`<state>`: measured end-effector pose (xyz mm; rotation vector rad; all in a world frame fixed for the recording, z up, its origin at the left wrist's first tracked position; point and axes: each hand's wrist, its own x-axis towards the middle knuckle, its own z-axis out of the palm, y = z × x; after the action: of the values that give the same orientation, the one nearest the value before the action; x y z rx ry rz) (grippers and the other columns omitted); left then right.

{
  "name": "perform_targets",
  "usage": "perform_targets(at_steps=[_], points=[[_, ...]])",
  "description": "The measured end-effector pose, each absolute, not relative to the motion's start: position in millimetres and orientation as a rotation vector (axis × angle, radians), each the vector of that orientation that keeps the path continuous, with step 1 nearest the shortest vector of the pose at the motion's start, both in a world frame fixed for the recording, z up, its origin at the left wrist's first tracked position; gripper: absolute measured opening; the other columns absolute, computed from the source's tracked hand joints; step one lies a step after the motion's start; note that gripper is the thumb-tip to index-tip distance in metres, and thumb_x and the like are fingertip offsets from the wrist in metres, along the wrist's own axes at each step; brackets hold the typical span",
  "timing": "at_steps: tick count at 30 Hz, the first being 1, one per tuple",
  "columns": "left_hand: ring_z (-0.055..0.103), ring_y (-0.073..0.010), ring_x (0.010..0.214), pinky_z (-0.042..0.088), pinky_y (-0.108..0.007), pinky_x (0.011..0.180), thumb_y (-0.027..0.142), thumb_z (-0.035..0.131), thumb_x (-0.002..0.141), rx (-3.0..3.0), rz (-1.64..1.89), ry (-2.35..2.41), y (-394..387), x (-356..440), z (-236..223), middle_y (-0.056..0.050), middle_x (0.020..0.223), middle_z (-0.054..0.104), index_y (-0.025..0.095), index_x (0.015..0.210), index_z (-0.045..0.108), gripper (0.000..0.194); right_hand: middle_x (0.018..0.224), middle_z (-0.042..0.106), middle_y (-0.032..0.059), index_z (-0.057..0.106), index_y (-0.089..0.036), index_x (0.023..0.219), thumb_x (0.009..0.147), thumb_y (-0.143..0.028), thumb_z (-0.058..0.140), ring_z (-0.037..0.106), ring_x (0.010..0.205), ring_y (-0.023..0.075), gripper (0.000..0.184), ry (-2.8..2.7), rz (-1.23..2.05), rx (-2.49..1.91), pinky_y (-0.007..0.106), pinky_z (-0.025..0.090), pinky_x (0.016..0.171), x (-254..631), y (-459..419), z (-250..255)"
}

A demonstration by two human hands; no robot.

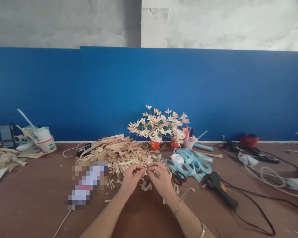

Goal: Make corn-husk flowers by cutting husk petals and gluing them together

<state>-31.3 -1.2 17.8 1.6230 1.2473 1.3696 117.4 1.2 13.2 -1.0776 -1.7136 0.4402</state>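
Observation:
My left hand (132, 177) and my right hand (160, 178) meet fingertip to fingertip above the near edge of a heap of pale dried husk strips (121, 152). Both are closed in a pinch; whatever lies between the fingers is too small to make out. Small cut husk pieces (146, 186) lie on the table under them. Behind the hands, cream handmade flowers (154, 122) on green stems stand in a red cup (155, 144) and a second red cup (174, 143). Black-handled scissors (179, 178) rest just right of my right hand.
Light blue ribbon (195, 163) is tangled at the right, beside a black glue gun (220, 190) with its cord. Further right lie cables (265, 175). A blurred-out device (86, 186) with a cable is at left, and a white cup (46, 144) stands beyond it. A blue partition (114, 89) closes the back.

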Motion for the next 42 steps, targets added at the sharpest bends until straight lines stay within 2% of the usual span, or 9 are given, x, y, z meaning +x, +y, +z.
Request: perform_targets(at_steps=[5, 12, 16, 20, 25, 35, 42], points=[[0.057, -0.0172, 0.072, 0.044, -0.026, 0.064, 0.027, 0.061, 0.071, 1.575, 1.378, 1.168, -0.7, -29.5, 13.9, -0.004, 0.075, 0.064, 0.017, 0.071, 0.069, 0.013, 0.087, 0.059, 0.0059, 0.066, -0.019, 0.068, 0.078, -0.021, 0.055, 0.055, 0.086, 0.0184, 0.014, -1.683, 0.645, -1.059, 0.031, 0.043, 0.08, 114.0, -1.9, 17.7], [0.054, -0.0159, 0.075, 0.042, -0.025, 0.069, 0.03, 0.059, 0.073, 1.489, 1.347, 1.109, -4.4, -28.2, 18.4, -0.003, 0.079, 0.06, 0.017, 0.069, 0.064, 0.015, 0.088, 0.059, 0.0065, 0.066, -0.02, 0.068, 0.076, -0.022, 0.058, 0.055, 0.088, 0.0195, 0.012, -1.729, 0.638, -1.026, 0.033, 0.043, 0.081, 113.5, -4.1, 20.8], [0.05, -0.0126, 0.065, 0.039, -0.022, 0.061, 0.036, 0.06, 0.072, 1.288, 1.291, 1.081, -7.5, -26.8, 23.4, 0.0, 0.071, 0.058, 0.016, 0.075, 0.06, 0.02, 0.087, 0.06, 0.0062, 0.064, -0.019, 0.08, 0.079, -0.023, 0.055, 0.055, 0.085, 0.0191, 0.009, -1.695, 0.59, -1.029, 0.033, 0.045, 0.079, 116.2, -4.3, 21.6], [0.047, -0.0103, 0.058, 0.037, -0.021, 0.057, 0.037, 0.064, 0.068, 1.183, 1.241, 1.031, -9.4, -25.3, 26.4, 0.002, 0.062, 0.055, 0.016, 0.07, 0.059, 0.023, 0.088, 0.06, 0.0062, 0.062, -0.02, 0.088, 0.079, -0.024, 0.055, 0.055, 0.085, 0.0193, 0.012, -1.682, 0.498, -0.973, 0.033, 0.046, 0.078, 118.6, -3.1, 21.0], [0.049, -0.0098, 0.057, 0.037, -0.022, 0.059, 0.04, 0.067, 0.066, 1.095, 1.149, 0.915, -10.8, -24.5, 23.2, 0.001, 0.062, 0.058, 0.014, 0.069, 0.062, 0.027, 0.09, 0.059, 0.0064, 0.067, -0.021, 0.08, 0.08, -0.023, 0.055, 0.055, 0.088, 0.019, 0.012, -1.731, 0.506, -0.946, 0.033, 0.045, 0.081, 119.3, -3.4, 22.9], [0.049, -0.0095, 0.054, 0.037, -0.022, 0.055, 0.042, 0.068, 0.067, 1.072, 1.01, 0.853, -9.1, -27.6, 19.6, 0.0, 0.059, 0.057, 0.011, 0.065, 0.063, 0.031, 0.085, 0.059, 0.0063, 0.06, -0.019, 0.072, 0.084, -0.025, 0.05, 0.054, 0.085, 0.0187, 0.016, -1.722, 0.504, -0.976, 0.032, 0.042, 0.079, 121.0, -3.4, 25.1], [0.054, -0.0121, 0.055, 0.039, -0.023, 0.055, 0.036, 0.072, 0.06, 1.19, 1.073, 1.011, -9.8, -21.5, 22.1, -0.001, 0.061, 0.063, 0.012, 0.089, 0.063, 0.038, 0.085, 0.059, 0.0063, 0.06, -0.019, 0.071, 0.084, -0.026, 0.05, 0.055, 0.084, 0.0189, 0.017, -1.75, 0.45, -0.968, 0.033, 0.043, 0.078, 125.4, 2.7, 22.0]])
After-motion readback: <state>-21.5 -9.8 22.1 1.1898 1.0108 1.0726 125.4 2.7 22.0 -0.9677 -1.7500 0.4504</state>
